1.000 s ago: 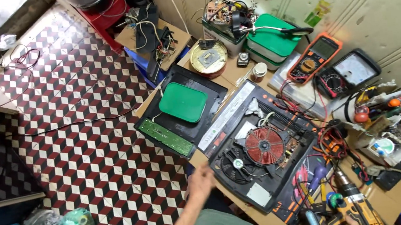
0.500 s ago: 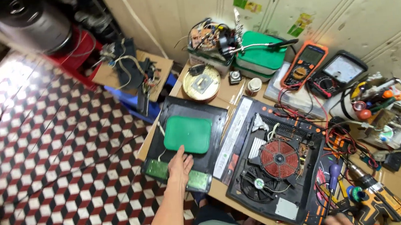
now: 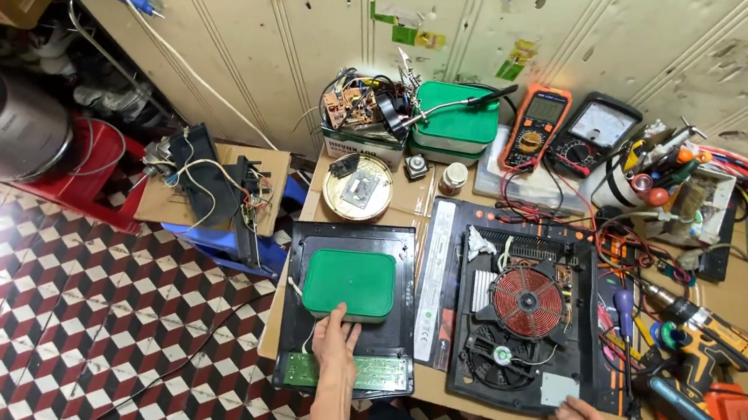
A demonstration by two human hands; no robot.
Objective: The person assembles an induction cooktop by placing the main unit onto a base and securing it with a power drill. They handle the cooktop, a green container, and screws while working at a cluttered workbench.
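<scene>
Hands: I am using two; my left hand (image 3: pixel 337 344) is reaching with fingers loosely spread, fingertips touching the near edge of the green lid (image 3: pixel 350 284), gripping nothing; my right hand (image 3: pixel 578 419) is resting at the near edge of the opened cooker (image 3: pixel 522 315), mostly cut off by the frame, so I cannot tell its grip.
Green lids: two; one smooth, rounded-rectangular plastic piece is lying on the black glass panel (image 3: pixel 348 309), a second is closing the green box (image 3: pixel 455 124) by the wall.
Circuit boards: one long green strip (image 3: pixel 347 372) is lying along the panel's near edge, under my left wrist.
Meters: two; an orange-cased digital one (image 3: pixel 534 128) and a black dial one (image 3: pixel 592 132), side by side.
Coil: one copper-red spiral disc (image 3: pixel 526 300) is sitting inside the cooker's black shell, a small fan (image 3: pixel 501 355) just beside it.
Round tin (image 3: pixel 357 187): one, brass-coloured, holding a small grey part.
Drill (image 3: pixel 703 339): one, orange and black, lying at the bench (image 3: pixel 431 384) right end.
</scene>
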